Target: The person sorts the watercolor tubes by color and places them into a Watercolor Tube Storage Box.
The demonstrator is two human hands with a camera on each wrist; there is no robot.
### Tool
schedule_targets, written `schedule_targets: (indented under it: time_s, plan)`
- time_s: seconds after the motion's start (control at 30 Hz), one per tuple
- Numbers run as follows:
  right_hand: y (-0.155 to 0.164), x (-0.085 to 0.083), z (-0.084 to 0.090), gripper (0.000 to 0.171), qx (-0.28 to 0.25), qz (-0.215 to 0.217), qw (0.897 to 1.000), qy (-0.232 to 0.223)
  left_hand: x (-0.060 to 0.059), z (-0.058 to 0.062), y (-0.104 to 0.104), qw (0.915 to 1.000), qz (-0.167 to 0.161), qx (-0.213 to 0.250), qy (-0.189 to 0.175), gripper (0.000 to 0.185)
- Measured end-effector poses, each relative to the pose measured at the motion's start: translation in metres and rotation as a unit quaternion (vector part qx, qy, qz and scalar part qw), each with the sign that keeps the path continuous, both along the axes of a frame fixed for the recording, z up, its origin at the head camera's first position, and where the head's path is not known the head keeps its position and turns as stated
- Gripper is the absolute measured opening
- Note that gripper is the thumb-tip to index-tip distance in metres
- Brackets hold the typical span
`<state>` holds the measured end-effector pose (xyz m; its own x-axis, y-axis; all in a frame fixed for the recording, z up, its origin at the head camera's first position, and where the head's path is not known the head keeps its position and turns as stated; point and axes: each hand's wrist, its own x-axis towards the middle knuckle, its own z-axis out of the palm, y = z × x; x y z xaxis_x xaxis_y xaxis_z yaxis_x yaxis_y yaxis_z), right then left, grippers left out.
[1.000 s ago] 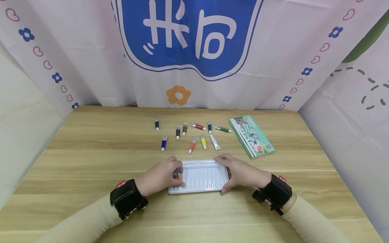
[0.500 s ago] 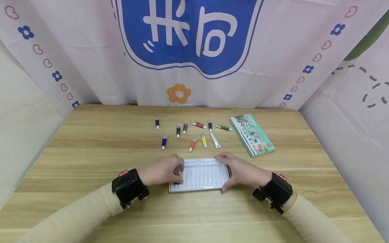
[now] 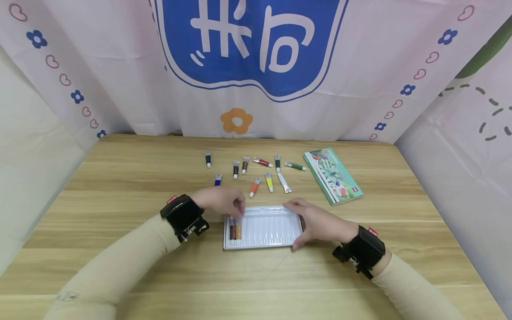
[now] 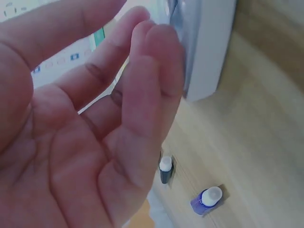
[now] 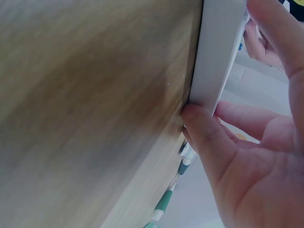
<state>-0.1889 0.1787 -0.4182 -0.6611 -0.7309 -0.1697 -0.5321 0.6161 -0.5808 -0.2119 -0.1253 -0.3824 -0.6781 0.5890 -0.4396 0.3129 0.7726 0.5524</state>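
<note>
- Head view first: right hand (image 3: 320, 222) has its grip on the right end of the white tray (image 3: 266, 242), thumb at the near corner, fingers curled over the far edge. Right wrist view backs this up, thumb pressed on the tray's thin rim (image 5: 213, 61).
- Left hand (image 3: 222, 201) hovers just past the tray's left end, fingers loosely curved, grasping nothing. Left wrist view shows a relaxed, bare palm (image 4: 80, 142).
- Just below the left fingertips, two tubes already sit in the tray's leftmost slots, a brown one (image 3: 232, 231) and an orange one (image 3: 238, 230).
- That tray looks like thin moulded plastic to me: light, a bit flexy, probably slides easily on the worktop (image 3: 120, 178), so pinning it by the edges makes sense.
- Beyond the left hand, the blue tube (image 3: 218, 179) is nearest; the loose paint tubes (image 3: 269, 182) look small and light, easiest pinched mid-body.
- Further right of the right hand lies the green box (image 3: 333, 176).
</note>
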Motion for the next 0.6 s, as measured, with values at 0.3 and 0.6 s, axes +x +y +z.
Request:
schedule_targets:
  time_s: [0.3,0.6]
  plan:
    - [0.0,-0.002,0.001,0.106,0.003,-0.007,1.0,0.001,-0.032,0.004,0.014,0.9938,0.102,0.04,0.014,0.01]
    - [0.0,-0.001,0.0,0.106,0.003,-0.005,1.0,-0.001,-0.062,-0.001,0.038,0.9807,0.192,0.033,0.014,0.009]
